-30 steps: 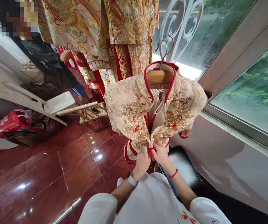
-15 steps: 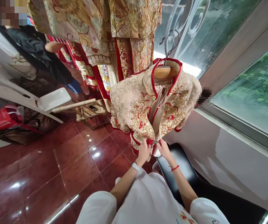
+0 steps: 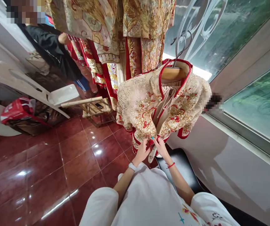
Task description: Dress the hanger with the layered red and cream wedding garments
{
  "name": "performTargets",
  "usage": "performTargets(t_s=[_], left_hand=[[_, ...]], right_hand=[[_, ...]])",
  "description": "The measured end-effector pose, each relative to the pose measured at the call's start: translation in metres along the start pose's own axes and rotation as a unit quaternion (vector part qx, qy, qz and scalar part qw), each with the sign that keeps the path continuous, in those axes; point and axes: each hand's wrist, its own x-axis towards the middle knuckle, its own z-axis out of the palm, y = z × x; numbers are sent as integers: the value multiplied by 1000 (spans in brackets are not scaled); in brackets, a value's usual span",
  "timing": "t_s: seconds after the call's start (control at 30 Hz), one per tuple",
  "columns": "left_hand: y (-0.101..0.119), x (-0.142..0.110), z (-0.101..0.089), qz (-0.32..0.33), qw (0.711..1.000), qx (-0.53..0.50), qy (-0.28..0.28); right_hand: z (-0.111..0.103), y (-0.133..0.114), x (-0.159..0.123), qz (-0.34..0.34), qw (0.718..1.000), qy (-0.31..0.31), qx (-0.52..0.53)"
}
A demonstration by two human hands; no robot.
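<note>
A cream and gold embroidered jacket (image 3: 137,110) with red piping hangs open on a wooden hanger (image 3: 174,72), hooked to a white metal window grille (image 3: 197,23). My left hand (image 3: 141,151) pinches the left front edge at the hem. My right hand (image 3: 159,147) pinches the right front edge beside it. Both hands meet at the red fastening at the bottom of the opening. A watch is on my left wrist, a red cord on my right.
More gold and red garments (image 3: 106,28) hang behind the jacket. A person in dark clothes (image 3: 52,50) stands at the back left. A white plastic chair (image 3: 62,95), a wooden rack (image 3: 94,106) and a red bag (image 3: 17,110) lie on the red tiled floor. A black stool (image 3: 184,169) is under my arms.
The view has shifted, so the jacket sits higher and further right. My hands have stayed together at the jacket's bottom opening and rose slightly with it.
</note>
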Motion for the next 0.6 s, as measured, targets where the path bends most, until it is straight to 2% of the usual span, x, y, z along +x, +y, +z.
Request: performTargets(t_s=[0.1,0.13,0.17,0.27,0.33,0.43,0.5,0.6], left_hand=[[-16,-6,-18,-85,978,-107,161],[-22,-6,-23,-129,960,-144,201],[-28,-6,-27,-174,943,-188,214],[-40,-5,-30,-261,899,-317,154],[-43,-6,-25,-279,879,-367,118],[-41,-10,-20,-289,869,-398,52],[-39,-13,-19,-295,866,-404,6],[-35,-14,-19,-289,875,-388,-15]], right_hand=[[-11,1,0,-8,999,-49,7],[-13,1,-1,-6,998,-57,12],[-14,1,-2,-3,998,-62,19],[-9,-1,-5,5,997,-68,35],[-5,-3,-6,3,997,-69,31],[-10,-6,-7,-5,997,-73,-8],[-27,-6,-11,-13,995,-64,-71],[-68,-2,-21,-26,980,-28,-195]])
